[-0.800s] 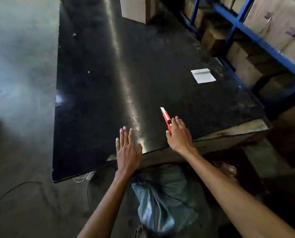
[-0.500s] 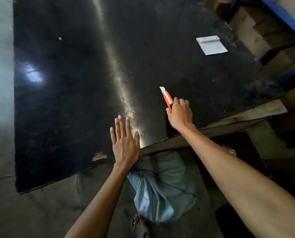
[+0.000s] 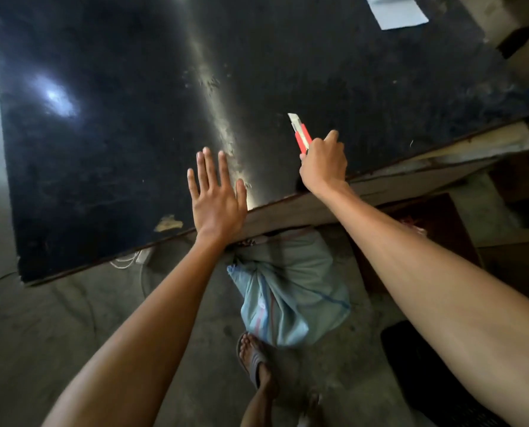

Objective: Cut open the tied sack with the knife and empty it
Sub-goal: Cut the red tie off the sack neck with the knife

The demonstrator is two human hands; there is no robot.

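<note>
Right hand [image 3: 323,163] is fisted around the red knife [image 3: 301,134], blade end pointing away over the black tabletop [image 3: 134,87]; left hand [image 3: 217,195] lies flat, fingers spread, at the near edge. Below on the floor, the pale blue sack [image 3: 288,291] (neck bunched toward the tabletop) sits between the forearms, beside a sandalled foot [image 3: 252,355]. White paper [image 3: 398,9] lies at the far right.

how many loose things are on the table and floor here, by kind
knife, gripped in the right hand: 1
sheet of white paper on the black table: 1
tied sack on the floor: 1
total: 3
The left hand is open and holds nothing.
</note>
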